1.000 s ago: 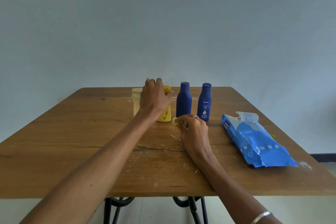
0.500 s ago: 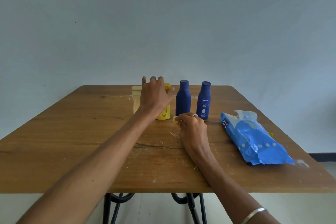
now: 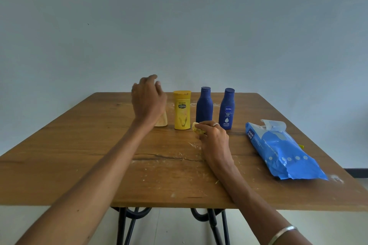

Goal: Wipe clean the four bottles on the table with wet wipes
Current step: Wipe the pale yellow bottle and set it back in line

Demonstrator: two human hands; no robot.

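Note:
Four bottles stand in a row at the far middle of the wooden table. A cream bottle is mostly hidden behind my left hand, which hovers in front of it with loosely curled fingers and holds nothing. To its right stand a yellow bottle, a plain dark blue bottle and a labelled dark blue bottle. My right hand rests on the table in front of the blue bottles and pinches a crumpled, yellowed wet wipe.
A blue pack of wet wipes lies on the right side of the table with its flap lifted. White crumbs and smears dot the table surface. A black metal frame shows below the near edge.
My left hand has let go of the yellow bottle and moved left and up, in front of the cream bottle. The yellow bottle now stands in plain sight. My right hand has stayed with the wipe.

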